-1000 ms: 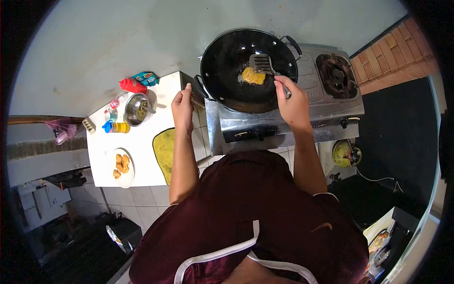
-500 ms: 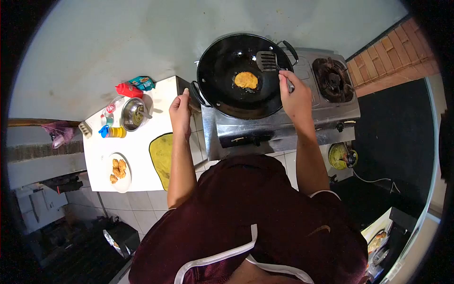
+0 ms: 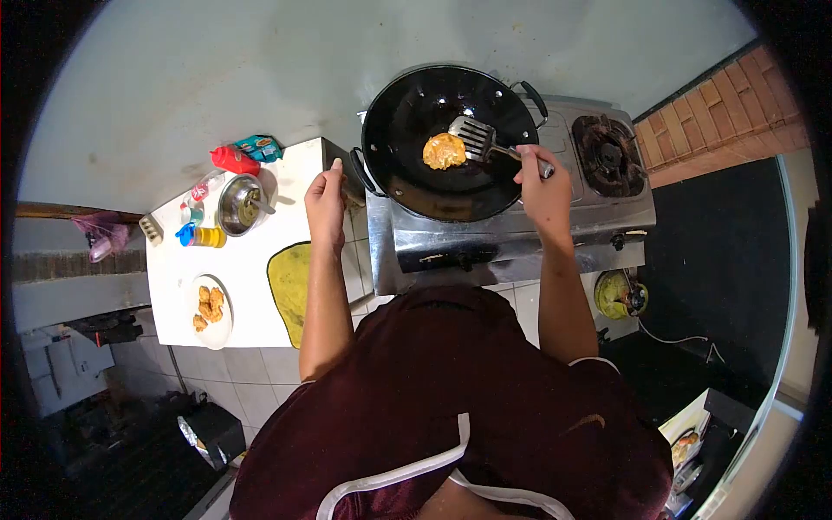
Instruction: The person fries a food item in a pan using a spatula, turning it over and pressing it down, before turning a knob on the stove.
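One round golden-brown patty (image 3: 444,151) in black wok (image 3: 425,192), right hand (image 3: 544,186) gripping slotted spatula (image 3: 472,134), left hand (image 3: 325,204) fingers together.

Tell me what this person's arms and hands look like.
The left hand and right hand are bare: no gloves, rings or watch visible. Both arms are uncovered up to the short sleeves of a dark maroon shirt, edged with white trim.

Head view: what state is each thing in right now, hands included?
wok, on the stove, holding one fritter
fritter, lying flat, golden
spatula, gripped by right hand, blade at fritter's edge
left hand, resting on counter edge beside wok
right burner, bare, no flame seen
plate, holding fried pieces
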Demonstrator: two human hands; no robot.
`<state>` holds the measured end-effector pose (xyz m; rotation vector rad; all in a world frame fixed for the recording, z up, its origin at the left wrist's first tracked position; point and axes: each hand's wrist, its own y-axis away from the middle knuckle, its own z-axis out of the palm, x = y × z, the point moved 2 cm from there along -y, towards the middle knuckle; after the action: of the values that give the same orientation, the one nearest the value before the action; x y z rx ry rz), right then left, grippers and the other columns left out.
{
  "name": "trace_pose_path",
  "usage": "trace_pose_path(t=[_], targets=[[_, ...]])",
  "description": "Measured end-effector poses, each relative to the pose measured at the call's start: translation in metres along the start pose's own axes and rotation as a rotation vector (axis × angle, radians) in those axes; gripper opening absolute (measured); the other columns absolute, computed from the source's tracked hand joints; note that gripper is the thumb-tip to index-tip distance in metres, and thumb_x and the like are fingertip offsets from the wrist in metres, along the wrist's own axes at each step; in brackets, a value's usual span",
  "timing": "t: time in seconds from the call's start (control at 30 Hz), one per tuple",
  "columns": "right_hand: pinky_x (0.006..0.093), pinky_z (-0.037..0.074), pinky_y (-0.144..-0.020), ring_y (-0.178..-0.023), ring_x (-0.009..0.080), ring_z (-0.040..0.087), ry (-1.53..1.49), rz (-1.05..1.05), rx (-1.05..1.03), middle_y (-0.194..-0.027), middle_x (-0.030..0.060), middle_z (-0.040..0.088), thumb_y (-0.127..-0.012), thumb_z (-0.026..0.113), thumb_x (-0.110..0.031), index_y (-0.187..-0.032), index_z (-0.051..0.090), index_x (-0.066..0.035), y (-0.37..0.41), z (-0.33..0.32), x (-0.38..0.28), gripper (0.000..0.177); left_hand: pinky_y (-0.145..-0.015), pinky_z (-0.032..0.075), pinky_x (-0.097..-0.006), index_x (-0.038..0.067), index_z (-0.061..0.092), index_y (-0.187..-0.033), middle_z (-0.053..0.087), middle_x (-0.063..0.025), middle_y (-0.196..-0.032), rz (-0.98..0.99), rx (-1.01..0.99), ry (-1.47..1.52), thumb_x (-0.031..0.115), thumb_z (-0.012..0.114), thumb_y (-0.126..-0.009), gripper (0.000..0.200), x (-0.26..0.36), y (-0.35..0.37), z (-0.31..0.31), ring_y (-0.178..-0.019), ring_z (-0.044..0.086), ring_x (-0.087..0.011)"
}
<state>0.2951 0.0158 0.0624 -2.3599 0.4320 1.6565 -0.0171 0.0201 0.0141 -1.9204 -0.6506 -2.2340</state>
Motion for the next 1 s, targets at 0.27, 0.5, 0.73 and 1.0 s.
trace_pose_path(t=[0.27,0.5,0.73,1.0], targets=[[0.0228,0.041,-0.052,-0.057,0.0067,0.053,-0.091,-0.064,-0.062,-0.065,0.0009,0.058,-0.093,0.056,-0.023,-0.097,0.066,-0.002,0.022,-0.014,-0.005,0.024,-0.046,0.021,-0.0207,0.01,0.056,-0.07,0.04,0.0083,-0.059,0.007,0.027,0.03,0.033,0.062,-0.09,0.031,0.008,0.002,-0.001,-0.051,0.03,-0.0023],[0.0206,0.037,-0.051,-0.057,0.0032,0.048,-0.169,0.012,-0.128,-0.063,-0.0016,0.055,-0.094,0.054,-0.023,-0.097,0.067,-0.002,0.036,-0.019,0.002,0.024,-0.045,0.021,-0.0208,0.01,0.056,-0.071,0.039,0.0077,-0.058,0.011,0.043,0.078,0.033,0.061,-0.09,0.031,0.01,0.002,-0.006,-0.049,0.031,-0.003],[0.0221,0.041,-0.055,-0.061,0.0064,0.054,-0.088,-0.01,-0.046,-0.066,0.0004,0.059,-0.093,0.056,-0.023,-0.1,0.066,-0.002,0.032,-0.01,0.008,0.025,-0.045,0.021,-0.021,0.01,0.056,-0.071,0.037,0.0077,-0.057,0.006,0.054,0.076,0.034,0.061,-0.091,0.031,0.007,0.001,-0.008,-0.048,0.03,-0.0029],[0.0297,0.048,-0.066,-0.069,0.0167,0.064,0.045,-0.079,-0.086,-0.076,0.0109,0.066,-0.091,0.056,-0.02,-0.1,0.066,-0.004,0.037,-0.001,-0.001,0.021,-0.045,0.02,-0.0213,0.01,0.056,-0.071,0.036,0.0079,-0.056,0.016,0.047,0.06,0.034,0.06,-0.091,0.032,0.003,0.005,-0.007,-0.048,0.029,-0.0029]])
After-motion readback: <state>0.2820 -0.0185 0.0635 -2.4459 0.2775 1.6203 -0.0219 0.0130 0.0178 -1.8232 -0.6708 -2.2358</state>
